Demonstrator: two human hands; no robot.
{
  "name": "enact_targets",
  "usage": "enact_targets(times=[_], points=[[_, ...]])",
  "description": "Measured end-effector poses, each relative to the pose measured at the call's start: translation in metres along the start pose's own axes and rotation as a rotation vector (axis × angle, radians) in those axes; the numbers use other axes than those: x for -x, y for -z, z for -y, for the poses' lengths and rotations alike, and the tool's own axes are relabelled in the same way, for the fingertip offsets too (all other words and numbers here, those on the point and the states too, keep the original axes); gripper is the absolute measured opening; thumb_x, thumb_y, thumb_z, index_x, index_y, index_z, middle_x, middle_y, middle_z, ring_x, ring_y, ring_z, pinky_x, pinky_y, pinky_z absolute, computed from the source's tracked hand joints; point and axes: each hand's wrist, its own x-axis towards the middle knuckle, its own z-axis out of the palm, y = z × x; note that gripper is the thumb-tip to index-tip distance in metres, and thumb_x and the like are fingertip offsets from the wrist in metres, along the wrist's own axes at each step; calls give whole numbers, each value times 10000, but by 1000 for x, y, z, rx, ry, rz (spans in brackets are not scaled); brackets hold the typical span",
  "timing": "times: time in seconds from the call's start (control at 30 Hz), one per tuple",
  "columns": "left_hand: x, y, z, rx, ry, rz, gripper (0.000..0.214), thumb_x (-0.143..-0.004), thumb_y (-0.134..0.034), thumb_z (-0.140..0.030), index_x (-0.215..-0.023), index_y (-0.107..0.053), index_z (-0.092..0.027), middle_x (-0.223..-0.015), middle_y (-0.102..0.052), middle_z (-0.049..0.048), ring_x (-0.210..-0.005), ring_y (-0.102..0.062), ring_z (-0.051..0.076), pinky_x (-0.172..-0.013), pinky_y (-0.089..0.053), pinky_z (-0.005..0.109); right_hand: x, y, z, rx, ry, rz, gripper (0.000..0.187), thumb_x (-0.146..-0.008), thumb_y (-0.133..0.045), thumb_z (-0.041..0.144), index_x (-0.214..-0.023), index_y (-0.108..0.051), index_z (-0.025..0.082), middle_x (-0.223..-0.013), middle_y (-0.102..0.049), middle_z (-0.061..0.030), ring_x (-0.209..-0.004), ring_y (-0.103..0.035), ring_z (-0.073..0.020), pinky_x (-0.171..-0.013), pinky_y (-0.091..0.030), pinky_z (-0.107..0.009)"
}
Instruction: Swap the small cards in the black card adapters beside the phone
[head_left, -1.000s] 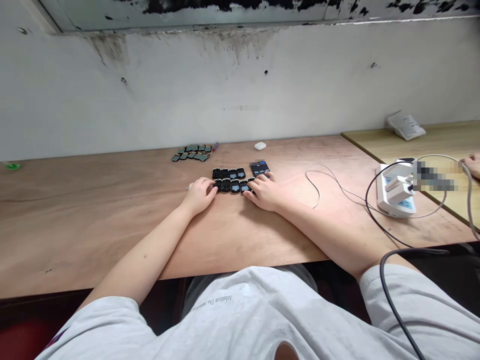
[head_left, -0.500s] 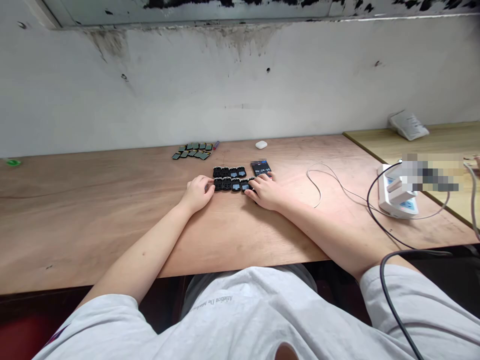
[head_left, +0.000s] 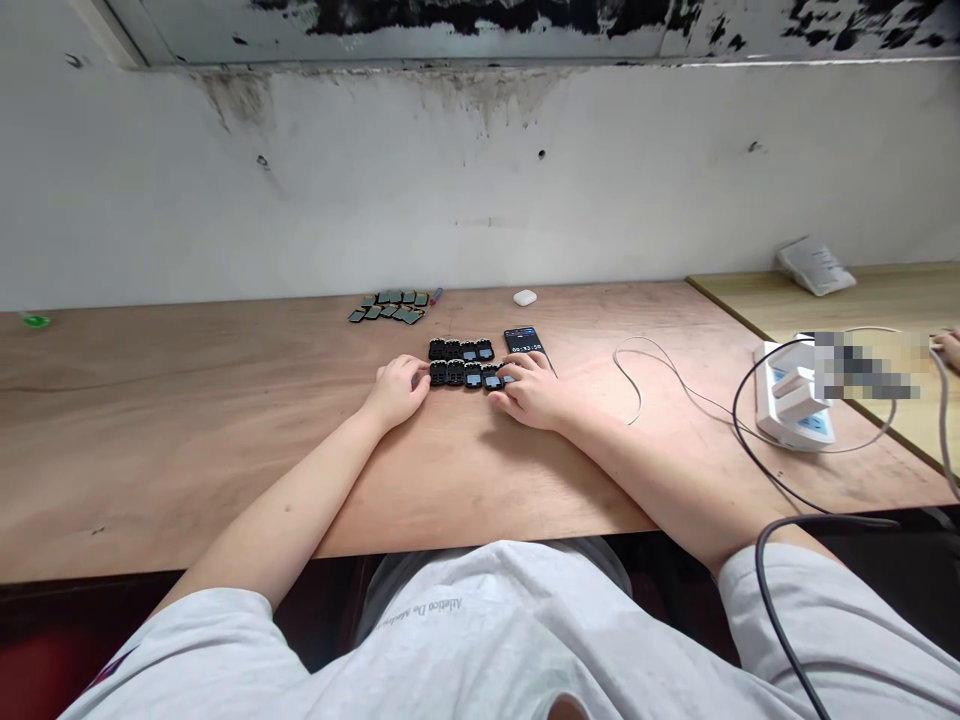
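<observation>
Two rows of small black cases lie on the wooden table, a back row (head_left: 460,349) and a front row (head_left: 465,374). Several cases in them show pale blue-grey square pieces. My left hand (head_left: 399,388) rests at the left end of the front row, fingertips against the end case, thumb and forefinger apart. Over the right end of that row, my right hand (head_left: 531,392) has its fingers spread, touching the cases and partly hiding them. A phone (head_left: 523,340) with a running timer on its screen lies just beyond my right fingers.
Several green-grey square pieces (head_left: 388,305) lie near the wall, beside a small purplish stick (head_left: 436,297). A white earbud case (head_left: 525,297) sits to their right. At the right are a white power strip (head_left: 795,400), looping cables and another person's hand (head_left: 951,347).
The view has tilted up slightly. My right fingers have shifted and spread, showing more of the cases at the right end. My left hand stays at the left end.
</observation>
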Motion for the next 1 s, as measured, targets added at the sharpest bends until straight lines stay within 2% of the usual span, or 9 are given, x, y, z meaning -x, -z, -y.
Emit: enact_targets(times=[0.13,0.23,0.33,0.4,0.53,0.67,0.8,1.0], points=[[1,0,0,-16,-18,-22,281,-956,-487,-309,-1114,-690,-197,-1211,-695,128,-1197,-629,295,-1030,-468,483,0,0,2,-102,170,26,412,-1052,-542,407,-787,-788,211,-1181,-756,-103,-1294,-540,-319,-1077,-368,-523],[2,0,-1,-35,-41,-38,288,-966,-473,-310,-1109,-699,-202,-1220,-695,129,-1204,-623,296,-1045,-456,485,0,-1,4,-157,274,59,333,-1049,-552,408,-914,-782,209,-1211,-743,-109,-1251,-572,-293,-1064,-395,-487],[4,2,-4,-43,-72,-60,291,-974,-465,-300,-1103,-709,-206,-1217,-701,127,-1196,-626,287,-1065,-444,480,0,0,7,-189,316,129,307,-1045,-562,445,-1084,-751,206,-1259,-713,-119,-1194,-600,-262,-1021,-423,-440],[5,4,-7,-48,-114,-79,295,-980,-459,-288,-1101,-715,-208,-1212,-704,125,-1191,-630,281,-1076,-437,478,0,1,9,-197,315,166,326,-1045,-558,466,-1127,-734,203,-1264,-705,-121,-1151,-611,-250,-1002,-425,-422],[10,7,-18,-45,-280,-70,312,-992,-452,-269,-1146,-717,-213,-1188,-708,124,-1169,-636,275,-1056,-453,466,0,2,12,-175,311,190,363,-1023,-587,499,-1179,-729,204,-1235,-705,-122,-1077,-604,-253,-987,-425,-421],[19,5,-34,-21,-502,57,325,-991,-471,-271,-1214,-703,-225,-1122,-708,127,-1067,-659,262,-955,-506,428,1,-3,12,-140,312,186,385,-1001,-622,479,-1286,-709,236,-1209,-692,-118,-1068,-585,-261,-975,-440,-430],[25,0,-51,-2,-620,188,310,-984,-528,-331,-1232,-689,-237,-1199,-695,135,-1085,-660,269,-951,-519,419,3,-10,11,-119,295,171,307,-1026,-581,353,-1273,-712,228,-1184,-680,-117,-1032,-586,-249,-921,-469,-406],[24,-3,-54,23,-661,196,384,-959,-624,-419,-1277,-648,-204,-1210,-717,138,-1084,-677,278,-937,-530,419,2,-17,7,-200,279,112,189,-1001,-625,305,-1118,-716,189,-1143,-680,-121,-1026,-600,-242,-919,-504,-395]])
